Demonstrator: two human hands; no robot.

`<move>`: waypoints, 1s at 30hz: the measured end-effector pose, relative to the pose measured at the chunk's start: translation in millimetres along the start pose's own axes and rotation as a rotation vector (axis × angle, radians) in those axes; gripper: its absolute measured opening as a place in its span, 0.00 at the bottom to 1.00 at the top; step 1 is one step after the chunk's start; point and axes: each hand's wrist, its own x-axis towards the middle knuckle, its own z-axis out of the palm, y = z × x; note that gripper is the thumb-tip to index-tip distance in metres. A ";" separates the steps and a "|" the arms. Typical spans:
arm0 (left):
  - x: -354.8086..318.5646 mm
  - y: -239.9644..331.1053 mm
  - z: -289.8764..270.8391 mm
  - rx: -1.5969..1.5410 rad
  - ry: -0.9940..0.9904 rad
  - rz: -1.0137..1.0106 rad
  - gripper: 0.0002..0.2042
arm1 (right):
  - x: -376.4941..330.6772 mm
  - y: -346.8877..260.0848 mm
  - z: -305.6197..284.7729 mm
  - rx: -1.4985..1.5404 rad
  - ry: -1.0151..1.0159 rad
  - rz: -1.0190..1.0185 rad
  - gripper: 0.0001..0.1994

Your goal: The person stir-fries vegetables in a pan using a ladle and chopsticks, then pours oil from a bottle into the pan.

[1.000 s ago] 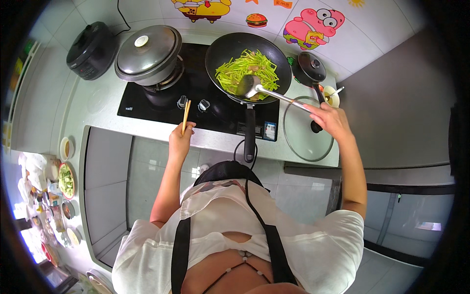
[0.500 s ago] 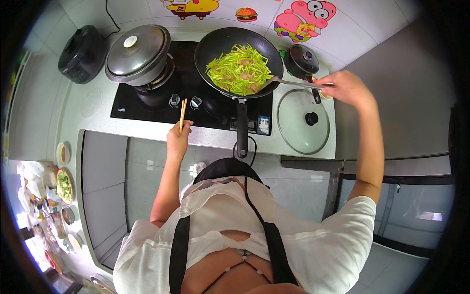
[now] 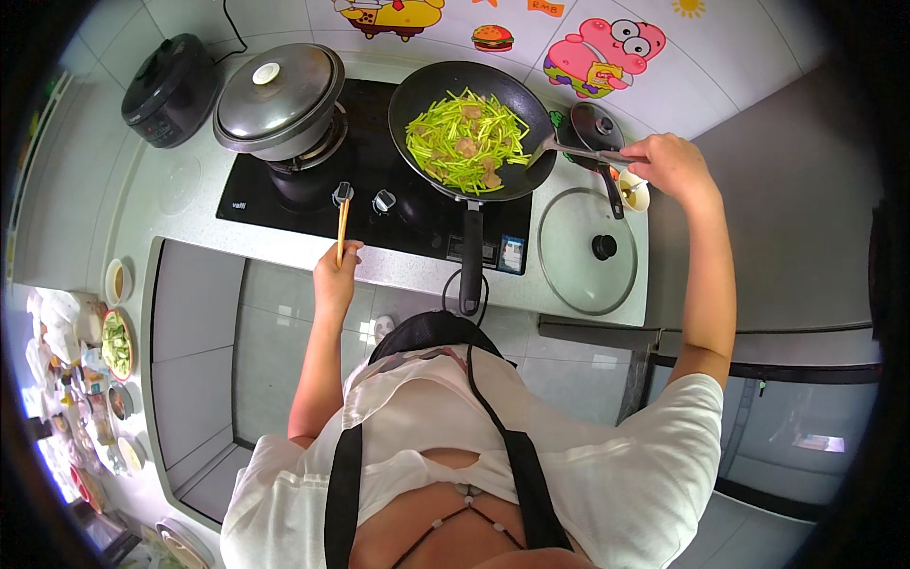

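My right hand (image 3: pixel 671 173) grips the handle of a metal spatula (image 3: pixel 590 153), whose blade rests inside the right wall of a black wok (image 3: pixel 526 95). Green stalk pieces with bits of meat (image 3: pixel 464 142) lie heaped in the wok, which sits on the right side of the black stove (image 3: pixel 284 213). Its long handle points back toward my body. In front of the stove, my left hand (image 3: pixel 336 273) is closed round a pair of wooden chopsticks (image 3: pixel 343 223), tips upward and close to the left stove knob (image 3: pixel 342 192).
A lidded pot (image 3: pixel 280 100) stands on the left burner, beside a black rice cooker (image 3: pixel 169 92). Right of the stove are a glass lid (image 3: pixel 578 251), a small lidded pan (image 3: pixel 594 126) and a small bowl (image 3: pixel 637 194). Plates with chopped greens (image 3: pixel 117 346) line the left counter.
My left hand has lowered slightly, bringing the chopsticks toward me. The spatula has shifted a little to the right at the wok's edge, and the view has moved slightly.
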 end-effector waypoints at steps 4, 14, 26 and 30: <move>-3.5 -1.2 -1.0 0.027 0.034 -0.029 0.09 | 10.6 -4.5 13.3 -0.014 0.004 -0.016 0.12; -3.4 3.1 -2.0 0.030 0.021 -0.037 0.09 | 36.5 -29.5 63.7 -0.141 0.439 -0.254 0.14; -3.1 3.0 -2.4 0.048 0.039 -0.063 0.09 | 26.7 26.8 132.6 0.811 0.051 0.330 0.18; -4.2 2.4 0.8 0.056 0.043 -0.059 0.09 | 46.9 35.7 186.8 0.956 0.059 0.277 0.15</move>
